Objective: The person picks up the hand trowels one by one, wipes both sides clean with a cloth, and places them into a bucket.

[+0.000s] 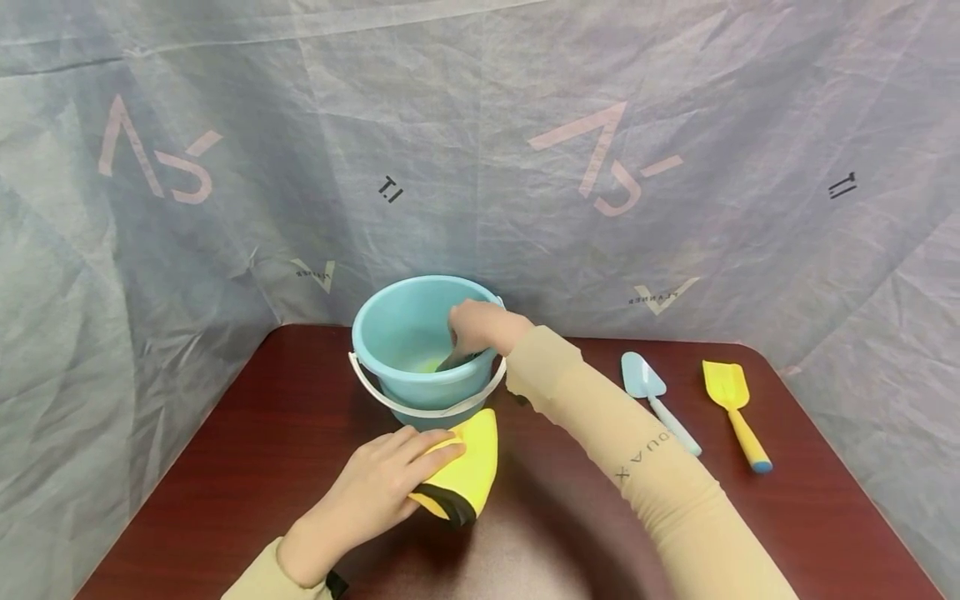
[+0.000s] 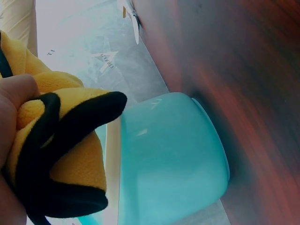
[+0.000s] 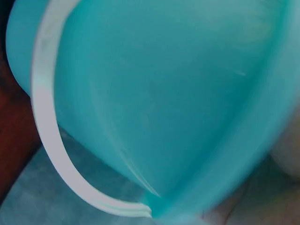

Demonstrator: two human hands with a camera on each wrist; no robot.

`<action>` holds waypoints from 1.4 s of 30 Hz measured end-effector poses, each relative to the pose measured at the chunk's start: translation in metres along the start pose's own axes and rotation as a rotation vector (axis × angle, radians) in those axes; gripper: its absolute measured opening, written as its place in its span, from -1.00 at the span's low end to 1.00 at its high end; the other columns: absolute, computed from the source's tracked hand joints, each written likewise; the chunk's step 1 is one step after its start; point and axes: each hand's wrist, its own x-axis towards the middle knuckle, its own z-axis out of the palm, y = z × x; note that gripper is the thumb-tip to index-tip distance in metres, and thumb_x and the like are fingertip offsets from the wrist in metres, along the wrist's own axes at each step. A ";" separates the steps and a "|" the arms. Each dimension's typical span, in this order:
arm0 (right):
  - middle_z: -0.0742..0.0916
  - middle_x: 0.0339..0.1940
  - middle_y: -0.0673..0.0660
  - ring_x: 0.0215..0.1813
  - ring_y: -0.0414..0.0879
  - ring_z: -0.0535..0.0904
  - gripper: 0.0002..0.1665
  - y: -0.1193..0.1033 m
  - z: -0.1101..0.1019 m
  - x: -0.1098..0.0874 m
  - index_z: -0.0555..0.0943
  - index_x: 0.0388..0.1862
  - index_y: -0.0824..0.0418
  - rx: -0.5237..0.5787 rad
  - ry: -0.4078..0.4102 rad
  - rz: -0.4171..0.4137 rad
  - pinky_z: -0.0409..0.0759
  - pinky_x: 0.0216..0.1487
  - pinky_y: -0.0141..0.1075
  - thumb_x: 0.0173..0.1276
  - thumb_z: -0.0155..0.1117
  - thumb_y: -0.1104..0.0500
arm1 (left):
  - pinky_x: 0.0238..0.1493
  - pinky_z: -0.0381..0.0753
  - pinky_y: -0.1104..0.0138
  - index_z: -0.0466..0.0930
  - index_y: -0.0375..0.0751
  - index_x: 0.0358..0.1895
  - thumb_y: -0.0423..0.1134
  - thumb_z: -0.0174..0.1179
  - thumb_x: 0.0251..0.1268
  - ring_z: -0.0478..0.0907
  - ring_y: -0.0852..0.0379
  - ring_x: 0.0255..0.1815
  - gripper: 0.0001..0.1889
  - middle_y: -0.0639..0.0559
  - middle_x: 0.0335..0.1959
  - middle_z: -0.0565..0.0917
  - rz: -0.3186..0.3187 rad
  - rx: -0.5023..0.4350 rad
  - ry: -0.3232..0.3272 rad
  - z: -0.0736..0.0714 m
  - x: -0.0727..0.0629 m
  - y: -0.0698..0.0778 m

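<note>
A light-blue bucket (image 1: 375,358) with a white handle (image 1: 382,398) stands upright at the middle back of the table. My right hand (image 1: 480,325) reaches over its right rim, fingers pointing down inside. Beneath those fingers a dark grey shape shows, too small to identify, beside a yellow-green patch; the rim hides the fingertips. In the right wrist view the bucket wall (image 3: 154,103) fills most of the frame. In front of the bucket my left hand (image 1: 378,475) grips a folded yellow cloth (image 1: 472,462) with black edging, its soft folds (image 2: 77,164) close up in the left wrist view.
To the right, a light-blue toy trowel (image 1: 643,375) and a yellow toy shovel (image 1: 726,383) with a blue handle end lie on the dark red-brown table (image 1: 262,433). Grey printed sheeting (image 1: 480,150) hangs behind the table and along its sides, close behind the bucket.
</note>
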 end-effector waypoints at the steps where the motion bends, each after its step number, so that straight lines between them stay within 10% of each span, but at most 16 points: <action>1: 0.45 -0.64 -0.06 -0.56 -0.18 0.28 -0.66 0.001 -0.004 -0.003 0.47 -0.62 0.07 0.005 0.015 -0.012 0.32 -0.48 -0.34 0.14 0.37 -0.06 | -0.36 0.55 0.37 0.54 -0.02 0.13 -0.37 0.43 -0.41 0.50 0.16 -0.29 -0.25 0.09 0.03 0.59 0.002 -0.003 0.007 0.000 0.001 0.000; 8: 0.65 -0.28 0.01 -0.29 -0.14 0.52 -0.74 0.014 -0.028 -0.028 0.66 -0.12 0.12 0.010 0.120 -0.090 0.52 -0.24 -0.29 0.24 0.25 0.08 | -0.37 0.55 0.37 0.54 -0.01 0.13 -0.34 0.44 -0.37 0.49 0.17 -0.32 -0.27 0.10 0.03 0.59 0.005 -0.004 0.008 0.002 0.004 -0.001; 22: 0.65 -0.37 -0.03 -0.26 -0.13 0.56 -0.75 0.040 -0.053 -0.097 0.66 -0.17 0.11 0.023 0.306 -0.026 0.54 -0.20 -0.19 0.17 0.32 0.08 | -0.43 0.50 0.39 0.57 -0.04 0.11 -0.44 0.27 -0.36 0.48 0.14 -0.35 -0.31 0.07 0.02 0.61 0.029 0.011 0.077 0.005 0.008 -0.006; 42: 0.68 -0.17 0.12 -0.15 0.03 0.60 -0.69 0.107 0.008 -0.164 0.61 -0.12 0.20 -0.061 0.529 0.111 0.56 -0.29 -0.07 0.19 0.33 0.09 | -0.38 0.55 0.33 0.56 -0.04 0.12 -0.49 0.23 -0.38 0.52 0.11 -0.31 -0.28 0.05 0.05 0.61 0.001 0.018 0.100 0.001 0.012 -0.005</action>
